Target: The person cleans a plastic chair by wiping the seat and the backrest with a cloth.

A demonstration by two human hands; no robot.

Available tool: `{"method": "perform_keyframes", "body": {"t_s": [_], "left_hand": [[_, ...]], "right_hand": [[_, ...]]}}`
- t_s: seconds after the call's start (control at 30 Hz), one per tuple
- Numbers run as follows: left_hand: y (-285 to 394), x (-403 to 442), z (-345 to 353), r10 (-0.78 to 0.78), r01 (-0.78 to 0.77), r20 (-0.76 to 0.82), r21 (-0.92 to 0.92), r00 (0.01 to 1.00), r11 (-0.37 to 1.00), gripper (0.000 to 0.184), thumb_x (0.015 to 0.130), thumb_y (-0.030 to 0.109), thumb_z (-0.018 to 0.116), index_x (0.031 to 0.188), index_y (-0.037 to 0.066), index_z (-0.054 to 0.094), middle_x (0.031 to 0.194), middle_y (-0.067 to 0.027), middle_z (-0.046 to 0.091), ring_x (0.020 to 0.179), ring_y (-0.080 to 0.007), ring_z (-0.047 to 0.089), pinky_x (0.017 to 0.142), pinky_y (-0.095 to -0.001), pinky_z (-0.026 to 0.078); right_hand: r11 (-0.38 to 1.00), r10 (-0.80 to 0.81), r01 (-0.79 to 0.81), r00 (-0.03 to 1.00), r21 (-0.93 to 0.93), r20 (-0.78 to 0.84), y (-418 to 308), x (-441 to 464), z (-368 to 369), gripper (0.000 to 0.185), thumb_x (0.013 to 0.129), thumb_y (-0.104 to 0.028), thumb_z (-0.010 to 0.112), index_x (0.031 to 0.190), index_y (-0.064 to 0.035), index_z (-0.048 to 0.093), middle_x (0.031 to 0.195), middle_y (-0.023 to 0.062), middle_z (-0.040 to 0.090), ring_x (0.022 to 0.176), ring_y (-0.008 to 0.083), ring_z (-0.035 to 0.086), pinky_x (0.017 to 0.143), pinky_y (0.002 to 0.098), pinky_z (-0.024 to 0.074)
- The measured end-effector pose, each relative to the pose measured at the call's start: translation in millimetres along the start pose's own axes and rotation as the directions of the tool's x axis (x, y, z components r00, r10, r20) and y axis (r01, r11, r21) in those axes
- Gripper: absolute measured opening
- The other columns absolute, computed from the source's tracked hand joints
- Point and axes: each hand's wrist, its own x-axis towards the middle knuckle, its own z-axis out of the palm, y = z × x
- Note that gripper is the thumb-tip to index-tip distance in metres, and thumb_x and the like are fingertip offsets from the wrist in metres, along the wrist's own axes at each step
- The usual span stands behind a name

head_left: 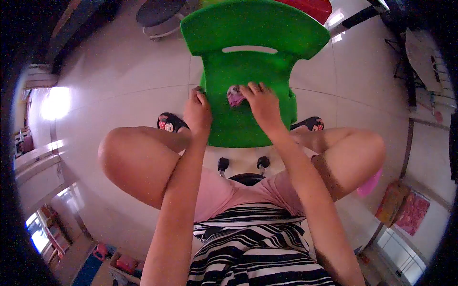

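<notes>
A green plastic chair (248,126) with a slot in its backrest stands between my knees. My left hand (198,108) is at the chair's left edge, its fingers curled against that edge. My right hand (261,102) is over the seat, fingers bent onto a small crumpled pink and grey cloth (235,96). The cloth lies against the green surface, partly under the fingertips.
A dark round stool (160,12) stands at the upper left. Something red (310,8) is behind the chair's top. A pink item (412,213) and a brown box (392,202) are at the lower right. Black caster wheels (223,164) show below the chair.
</notes>
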Motion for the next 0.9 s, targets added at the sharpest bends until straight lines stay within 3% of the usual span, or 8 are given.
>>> {"method": "perform_keyframes", "body": {"t_s": [0.13, 0.37, 0.47, 0.57, 0.67, 0.77, 0.9], "left_hand": [[-1.6, 0.9, -2.4, -0.023, 0.022, 0.079, 0.011, 0.997, 1.0, 0.035, 0.097, 0.034, 0.032, 0.12, 0.018, 0.054, 0.103, -0.019, 0.064, 0.093, -0.0414, 0.061, 0.075, -0.0505, 0.048], [-4.4, 1.1, 2.3, -0.075, 0.074, 0.072, 0.023, 0.995, 0.997, 0.036, 0.097, 0.038, 0.032, 0.121, 0.022, 0.054, 0.102, -0.0176, 0.065, 0.09, -0.0405, 0.062, 0.073, -0.0506, 0.048], [-3.4, 0.6, 2.3, -0.061, 0.059, 0.045, 0.036, 0.997, 0.998, 0.037, 0.097, 0.039, 0.031, 0.12, 0.022, 0.054, 0.102, -0.0169, 0.065, 0.089, -0.0404, 0.063, 0.072, -0.0511, 0.048], [2.3, -1.1, 0.6, -0.087, 0.085, 0.045, 0.033, 0.995, 0.996, 0.036, 0.096, 0.038, 0.032, 0.119, 0.021, 0.055, 0.1, -0.0171, 0.065, 0.089, -0.0407, 0.062, 0.073, -0.0515, 0.048], [5.1, -1.0, -1.7, -0.11, 0.11, 0.051, 0.008, 0.993, 0.994, 0.034, 0.095, 0.034, 0.035, 0.116, 0.018, 0.056, 0.095, -0.0185, 0.065, 0.088, -0.0412, 0.061, 0.075, -0.051, 0.046], [8.4, -2.3, -3.7, -0.122, 0.12, 0.056, 0.029, 0.991, 0.992, 0.034, 0.095, 0.035, 0.034, 0.117, 0.019, 0.056, 0.095, -0.0183, 0.065, 0.088, -0.0414, 0.061, 0.075, -0.0507, 0.046], [6.2, -0.9, -3.2, -0.119, 0.118, 0.057, 0.03, 0.991, 0.993, 0.035, 0.095, 0.035, 0.034, 0.117, 0.019, 0.056, 0.095, -0.0184, 0.065, 0.087, -0.0415, 0.061, 0.074, -0.0509, 0.046]], "right_hand": [[1.0, -0.008, 0.008, 0.998, -0.01, -0.06, 23.3, 22.2, 13.2, 0.038, 0.074, -0.006, 0.056, 0.109, -0.0169, 0.062, 0.102, 0.0048, 0.06, 0.09, 0.0251, 0.058, 0.071, 0.035, 0.0509], [0.999, -0.026, 0.024, 0.999, -0.04, -0.047, 43.9, 42.1, 18.3, 0.038, 0.073, -0.004, 0.055, 0.107, -0.0197, 0.064, 0.101, 0.0054, 0.061, 0.09, 0.0262, 0.058, 0.073, 0.0362, 0.0521], [0.999, -0.038, 0.039, 0.991, 0.009, -0.13, 45.9, 43.7, 21.2, 0.038, 0.073, -0.003, 0.056, 0.106, -0.0195, 0.064, 0.1, 0.0056, 0.061, 0.09, 0.0269, 0.058, 0.075, 0.0376, 0.0516], [0.998, 0.056, -0.055, 0.994, 0.015, -0.089, 38.6, 41.8, 20.9, 0.038, 0.069, -0.003, 0.06, 0.104, -0.0178, 0.064, 0.098, 0.0062, 0.061, 0.09, 0.0279, 0.058, 0.076, 0.0383, 0.0506], [0.992, 0.121, -0.113, 0.981, 0.061, -0.149, 28.2, 36.0, 22.1, 0.041, 0.065, -0.002, 0.065, 0.104, -0.0162, 0.064, 0.095, 0.0065, 0.06, 0.089, 0.0285, 0.057, 0.075, 0.0388, 0.0496], [0.993, 0.12, -0.12, 0.984, 0.008, -0.129, 17.5, 19.5, 14.9, 0.043, 0.063, -0.002, 0.067, 0.104, -0.015, 0.063, 0.093, 0.0063, 0.059, 0.088, 0.0296, 0.057, 0.074, 0.0395, 0.0486], [0.982, 0.173, -0.17, 0.985, 0.079, -0.026, 0.9, -6.1, -4.0, 0.042, 0.063, -0.002, 0.067, 0.103, -0.015, 0.063, 0.095, 0.0057, 0.059, 0.088, 0.0302, 0.056, 0.075, 0.0407, 0.0478]]}}
